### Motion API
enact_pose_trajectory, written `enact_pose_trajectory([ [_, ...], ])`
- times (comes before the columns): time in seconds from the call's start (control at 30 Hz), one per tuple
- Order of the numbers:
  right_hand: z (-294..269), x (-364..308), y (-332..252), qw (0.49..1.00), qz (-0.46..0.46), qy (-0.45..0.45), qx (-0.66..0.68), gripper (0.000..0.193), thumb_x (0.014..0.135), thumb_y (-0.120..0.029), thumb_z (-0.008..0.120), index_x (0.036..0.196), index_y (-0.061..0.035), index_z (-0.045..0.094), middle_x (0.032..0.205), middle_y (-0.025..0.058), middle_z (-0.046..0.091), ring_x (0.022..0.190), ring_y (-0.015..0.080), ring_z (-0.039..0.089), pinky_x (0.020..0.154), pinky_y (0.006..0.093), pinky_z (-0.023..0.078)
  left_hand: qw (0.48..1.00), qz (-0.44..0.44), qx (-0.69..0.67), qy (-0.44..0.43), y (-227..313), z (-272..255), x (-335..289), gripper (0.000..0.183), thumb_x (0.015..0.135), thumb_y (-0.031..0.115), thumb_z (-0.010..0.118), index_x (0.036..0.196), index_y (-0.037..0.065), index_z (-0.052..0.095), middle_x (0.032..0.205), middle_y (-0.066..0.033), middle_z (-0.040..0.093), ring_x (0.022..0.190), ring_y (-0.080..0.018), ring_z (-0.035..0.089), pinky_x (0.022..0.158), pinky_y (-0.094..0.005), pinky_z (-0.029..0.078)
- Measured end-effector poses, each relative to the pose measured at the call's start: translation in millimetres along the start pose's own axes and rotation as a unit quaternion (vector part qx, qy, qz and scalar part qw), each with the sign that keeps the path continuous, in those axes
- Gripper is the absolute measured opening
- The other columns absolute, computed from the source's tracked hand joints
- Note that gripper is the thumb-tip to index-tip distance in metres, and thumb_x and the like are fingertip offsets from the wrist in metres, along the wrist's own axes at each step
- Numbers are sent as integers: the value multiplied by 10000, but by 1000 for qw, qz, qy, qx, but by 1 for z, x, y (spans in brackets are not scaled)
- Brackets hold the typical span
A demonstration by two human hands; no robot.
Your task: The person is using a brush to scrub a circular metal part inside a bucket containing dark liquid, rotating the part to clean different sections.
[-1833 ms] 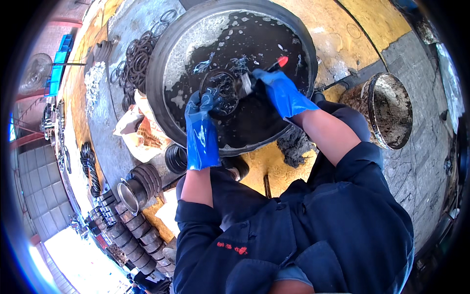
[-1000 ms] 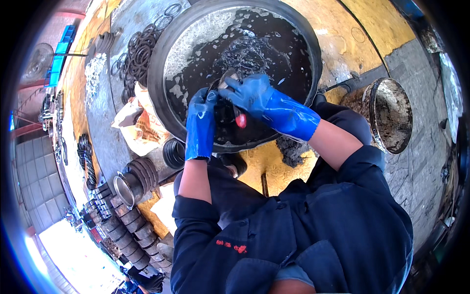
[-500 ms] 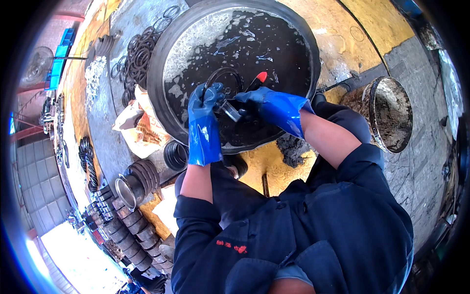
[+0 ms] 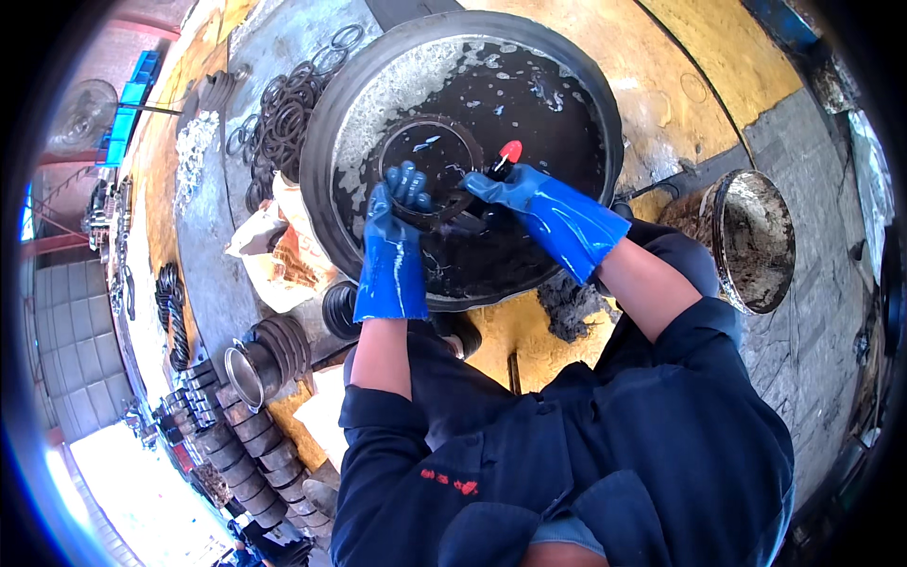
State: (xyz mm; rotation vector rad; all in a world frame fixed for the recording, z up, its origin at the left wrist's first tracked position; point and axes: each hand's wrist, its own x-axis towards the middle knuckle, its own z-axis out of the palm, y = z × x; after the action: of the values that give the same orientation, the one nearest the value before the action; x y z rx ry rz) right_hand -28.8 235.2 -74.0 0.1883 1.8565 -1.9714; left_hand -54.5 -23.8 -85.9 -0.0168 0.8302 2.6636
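Observation:
Both my hands wear long blue rubber gloves and are over a wide round tub of dark liquid with pale foam along its far left side. My left hand has its fingers curled over the near left edge of a black ring, which lies tilted just above or at the liquid. My right hand is closed around a dark-handled tool with a red end pointing up and away. The tool's working end is hidden under the glove, near the ring's right side.
Several black rings lie heaped left of the tub, beside a crumpled white and orange bag. More stacked rings and metal cylinders stand nearer on the left. A dirty bucket lies on its side at the right.
The ring has tipped flatter, now showing as a wide circle. My right hand has drawn slightly right, away from my left, and the shiny metal piece between them is no longer plainly visible.

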Motion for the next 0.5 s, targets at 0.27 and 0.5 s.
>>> enact_pose_trajectory([
  [0.27,-16,-25,-47,883,-130,16,-450,350,836,-431,712,1046,-151,722,983,84,721,903,277,689,815,413,538,552,255,792,59,3,83,-9,558,791,238,784,1277,57,577,1205,-195,650,1067,-356,654,883,-410,536],
  [0.5,0,-25,-64,754,-177,-32,-631,291,814,-376,692,1034,-186,707,1068,69,693,1007,317,668,831,446,539,449,61,891,-44,2,64,-27,357,853,298,699,1161,120,667,1132,-137,682,1049,-339,647,908,-413,514],
])
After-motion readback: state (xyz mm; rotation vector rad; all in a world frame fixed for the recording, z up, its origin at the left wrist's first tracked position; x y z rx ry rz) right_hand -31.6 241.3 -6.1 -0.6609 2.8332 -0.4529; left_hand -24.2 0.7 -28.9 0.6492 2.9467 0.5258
